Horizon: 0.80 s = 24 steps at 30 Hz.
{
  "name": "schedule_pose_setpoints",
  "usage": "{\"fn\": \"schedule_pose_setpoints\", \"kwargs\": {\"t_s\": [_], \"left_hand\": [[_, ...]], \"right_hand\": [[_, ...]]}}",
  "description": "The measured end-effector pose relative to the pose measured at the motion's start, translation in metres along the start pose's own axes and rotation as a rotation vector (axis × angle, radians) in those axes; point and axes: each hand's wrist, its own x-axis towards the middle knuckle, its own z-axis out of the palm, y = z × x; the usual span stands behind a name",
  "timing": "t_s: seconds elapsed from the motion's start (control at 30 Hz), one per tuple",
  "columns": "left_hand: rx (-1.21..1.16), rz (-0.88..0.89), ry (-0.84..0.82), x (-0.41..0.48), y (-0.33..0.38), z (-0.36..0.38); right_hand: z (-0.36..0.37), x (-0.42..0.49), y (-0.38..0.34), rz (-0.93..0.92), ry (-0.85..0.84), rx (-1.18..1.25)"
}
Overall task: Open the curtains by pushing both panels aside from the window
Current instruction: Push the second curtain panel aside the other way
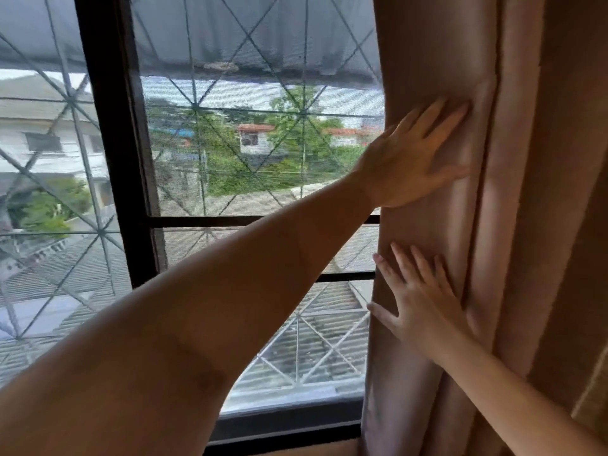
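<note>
A beige-pink curtain panel (513, 159) hangs bunched in folds along the right side of the window (230, 143). My left hand (411, 156) reaches across from the lower left and lies flat on the panel's inner edge, fingers spread. My right hand (418, 301) presses flat against the same edge lower down, fingers apart and pointing up. Neither hand grips the fabric. The glass to the left of the panel is uncovered. No second panel is in view.
The window has a dark frame (108, 143) with a vertical post and horizontal bars. Behind the mesh screen runs a diamond-pattern metal grille (194, 106). The sill (289, 419) lies at the bottom. Roofs, houses and trees show outside.
</note>
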Motion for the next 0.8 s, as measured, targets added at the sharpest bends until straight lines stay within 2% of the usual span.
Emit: {"fn": "schedule_pose_setpoints", "kwargs": {"t_s": [0.07, 0.37, 0.8], "left_hand": [[-0.029, 0.026, 0.048, 0.009, 0.005, 0.011], [-0.002, 0.07, 0.011, 0.045, 0.032, 0.049], [0.044, 0.058, 0.018, 0.092, 0.074, 0.108]], "right_hand": [[0.002, 0.0, 0.015, 0.03, -0.012, -0.013], [0.01, -0.005, 0.064, 0.084, -0.014, -0.048], [0.028, -0.005, 0.149, 0.023, 0.008, -0.018]]}}
